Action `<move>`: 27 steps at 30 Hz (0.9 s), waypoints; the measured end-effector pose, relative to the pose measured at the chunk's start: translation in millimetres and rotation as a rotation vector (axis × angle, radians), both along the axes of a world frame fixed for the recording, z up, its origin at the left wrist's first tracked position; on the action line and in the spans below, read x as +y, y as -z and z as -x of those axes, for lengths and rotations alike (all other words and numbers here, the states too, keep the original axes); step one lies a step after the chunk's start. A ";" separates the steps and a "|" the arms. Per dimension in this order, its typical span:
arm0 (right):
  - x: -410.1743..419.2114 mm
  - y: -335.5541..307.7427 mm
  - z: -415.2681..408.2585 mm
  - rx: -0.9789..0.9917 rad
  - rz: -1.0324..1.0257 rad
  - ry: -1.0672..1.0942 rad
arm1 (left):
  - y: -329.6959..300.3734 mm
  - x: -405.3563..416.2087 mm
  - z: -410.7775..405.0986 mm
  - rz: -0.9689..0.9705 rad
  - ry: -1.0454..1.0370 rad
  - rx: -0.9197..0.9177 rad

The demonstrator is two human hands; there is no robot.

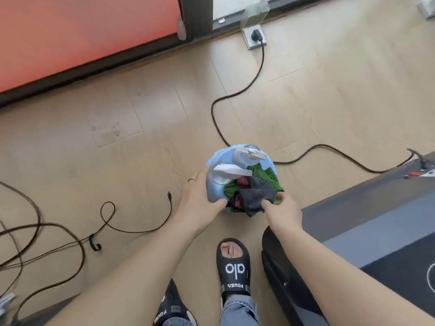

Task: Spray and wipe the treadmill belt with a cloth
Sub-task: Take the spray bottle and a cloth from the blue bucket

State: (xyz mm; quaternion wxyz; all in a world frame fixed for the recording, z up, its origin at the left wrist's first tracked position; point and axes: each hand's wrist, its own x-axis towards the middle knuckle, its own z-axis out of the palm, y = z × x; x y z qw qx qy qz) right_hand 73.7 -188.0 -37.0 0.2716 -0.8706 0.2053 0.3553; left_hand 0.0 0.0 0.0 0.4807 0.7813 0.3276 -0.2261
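Blue bucket on the floor, just left of the treadmill belt. Left hand curled round its rim; right hand pinching the grey cloth, spray bottles just beyond.

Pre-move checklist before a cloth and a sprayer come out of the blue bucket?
1. Blue bucket steadied: ok, left hand holds its rim.
2. Cloth gripped: ok, right hand pinches the grey cloth.
3. Spray bottles reachable: ok, two stand upright in the bucket.
4. Grey cloth free of the green cloth: cannot tell, they are bunched together.
5. Treadmill belt at hand: ok, beside the right arm.
6. Power cord clear of the feet: ok, it lies beyond the bucket.
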 end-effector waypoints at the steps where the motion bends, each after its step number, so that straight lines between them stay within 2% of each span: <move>1: 0.9 11.9 -3.0 -0.024 -0.010 0.006 | 12.5 -1.6 -6.1 -0.020 0.010 -0.025; 5: 3.3 49.8 -12.9 -0.059 0.008 0.084 | 52.1 -3.1 -24.6 -0.110 0.061 -0.109; 10: 5.6 78.7 -20.5 -0.044 0.129 0.245 | 63.6 -4.7 -45.2 -0.264 0.258 -0.052; 14: 10.9 81.5 -25.0 -0.054 0.091 0.317 | 60.0 -1.2 -61.2 -0.343 0.320 -0.030; 17: 18.3 70.8 -19.6 -0.118 -0.021 0.268 | 54.6 4.4 -57.6 -0.329 0.322 -0.011; 22: 49.5 23.1 7.2 -0.170 -0.267 0.251 | 34.8 15.5 -13.8 -0.270 0.135 -0.041; 27: 90.8 -29.3 47.9 -0.167 -0.387 0.144 | -4.9 29.2 55.2 -0.132 -0.302 -0.058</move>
